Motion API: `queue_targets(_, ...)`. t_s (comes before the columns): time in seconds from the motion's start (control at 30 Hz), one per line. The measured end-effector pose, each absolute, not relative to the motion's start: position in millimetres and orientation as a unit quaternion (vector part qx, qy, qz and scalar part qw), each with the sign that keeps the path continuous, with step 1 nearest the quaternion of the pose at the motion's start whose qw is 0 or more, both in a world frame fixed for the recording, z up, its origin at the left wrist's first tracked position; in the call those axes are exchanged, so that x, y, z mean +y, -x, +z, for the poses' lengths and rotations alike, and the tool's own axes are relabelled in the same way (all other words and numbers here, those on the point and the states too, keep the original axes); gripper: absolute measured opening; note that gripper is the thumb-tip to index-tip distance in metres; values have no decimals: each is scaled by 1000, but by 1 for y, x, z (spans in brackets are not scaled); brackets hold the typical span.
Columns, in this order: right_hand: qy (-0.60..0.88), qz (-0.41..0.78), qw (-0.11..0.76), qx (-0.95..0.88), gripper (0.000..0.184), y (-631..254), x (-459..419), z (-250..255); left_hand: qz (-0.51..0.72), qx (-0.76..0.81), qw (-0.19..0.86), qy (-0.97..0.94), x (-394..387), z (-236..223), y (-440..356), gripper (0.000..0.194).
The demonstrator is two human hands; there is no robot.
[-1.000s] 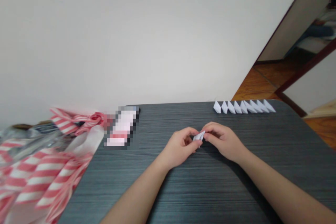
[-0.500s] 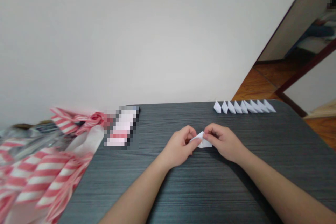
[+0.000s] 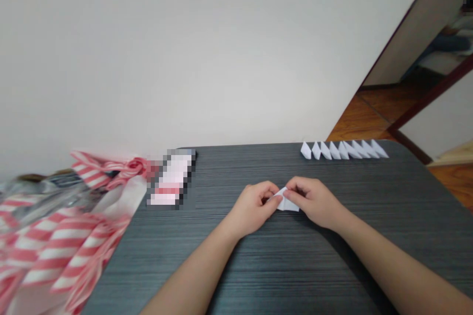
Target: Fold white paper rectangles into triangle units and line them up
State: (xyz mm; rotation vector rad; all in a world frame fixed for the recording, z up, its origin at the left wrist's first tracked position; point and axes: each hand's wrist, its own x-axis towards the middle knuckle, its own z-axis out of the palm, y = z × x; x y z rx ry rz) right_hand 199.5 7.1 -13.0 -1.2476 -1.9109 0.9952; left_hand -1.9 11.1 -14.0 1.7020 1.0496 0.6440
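A small piece of folded white paper point(image 3: 288, 204) is held over the middle of the dark wood-grain table point(image 3: 258, 270). My left hand point(image 3: 256, 209) pinches its left side between thumb and fingers. On the paper's upper right, my right hand point(image 3: 312, 202) closes with thumb and fingertips. A crease runs down the paper between the two thumbs, and its lower edge shows below them. The fingertips behind the paper are partly hidden. Beyond my right hand, several folded white paper pieces point(image 3: 333, 150) stand in a slanting row near the table's far edge.
At the table's far left lies a pixelated, phone-like flat object point(image 3: 172, 177). Red-and-white striped cloth point(image 3: 62, 246) is heaped beside the table on the left. A pale wall point(image 3: 221, 59) rises behind, and wooden floor point(image 3: 354, 118) shows at the right.
Both hands have come slightly nearer with the paper, my left hand also shifting a little right. The paper is tilted a bit differently, showing more of its lower part.
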Motion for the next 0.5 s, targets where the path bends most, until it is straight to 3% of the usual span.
queue_targets(0.27, 459, 335, 321, -758, 20, -196, 8, -8, 237, 440, 438, -747, 11, -8, 1, 21)
queue_targets(0.5, 427, 320, 334, -777, 14, -195, 6, -7, 226, 420, 416, -774, 13, -6, 2, 38)
